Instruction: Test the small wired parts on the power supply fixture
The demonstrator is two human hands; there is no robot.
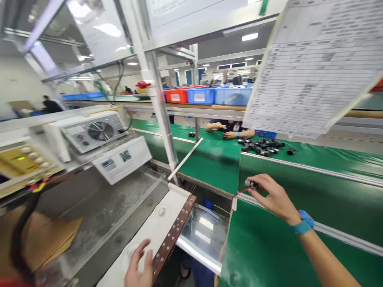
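My right hand [271,197], with a blue band on its wrist, pinches a small silver and black part [250,183] between thumb and fingers. From that part a thin red wire [239,192] runs left to the edge of the green bench. Low in the view, my left hand [140,265] has its fingers apart and holds nothing. It is over the white board [146,229], close to a brown strip [174,235] set with several metal studs.
A clear panel [206,227] bridges the gap between benches. Across the green conveyor [215,159], a co-worker's hands [230,134] work near a pile of black parts [261,146]. A metal post [163,119], a fan-cooled device [95,131] and a hanging paper sheet [314,67] stand around.
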